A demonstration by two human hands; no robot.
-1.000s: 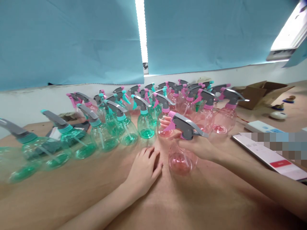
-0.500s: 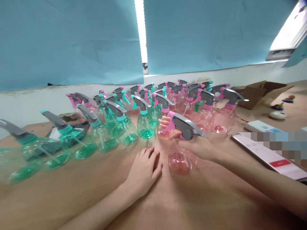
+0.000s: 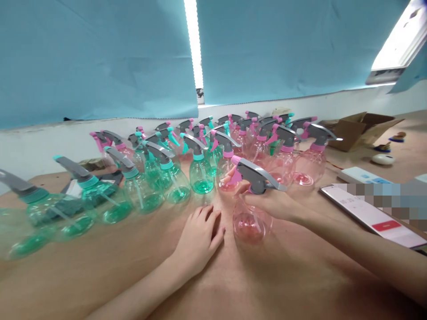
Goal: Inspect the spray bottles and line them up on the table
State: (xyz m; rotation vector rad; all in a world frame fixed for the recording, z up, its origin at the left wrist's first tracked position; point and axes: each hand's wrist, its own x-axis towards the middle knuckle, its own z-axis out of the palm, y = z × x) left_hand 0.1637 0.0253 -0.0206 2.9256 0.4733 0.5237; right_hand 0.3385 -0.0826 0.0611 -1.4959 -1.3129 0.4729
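Note:
A clear pink spray bottle (image 3: 251, 222) with a grey and pink trigger head stands upright on the table in front of me. My right hand (image 3: 263, 198) is wrapped round its neck from the right, with fingers curled at the pink trigger (image 3: 235, 176). To the left of that bottle, my left hand (image 3: 200, 235) rests palm down on the table, fingers loosely stretched and holding nothing. Just beyond it stands a green spray bottle (image 3: 202, 178) with a turquoise collar. Another pink spray bottle (image 3: 227, 178) is partly hidden behind my right fingers.
Several green spray bottles (image 3: 143, 195) line the left side, and several pink ones (image 3: 308, 166) stand at the back right. On the right lie a phone (image 3: 363, 213), a white box (image 3: 362, 174) and a white mouse (image 3: 383, 159). An open cardboard box (image 3: 358, 131) sits behind.
My right fingers, stretched out past the trigger before, have curled in against it. The bottle and my left hand stay in place; the view has shifted slightly.

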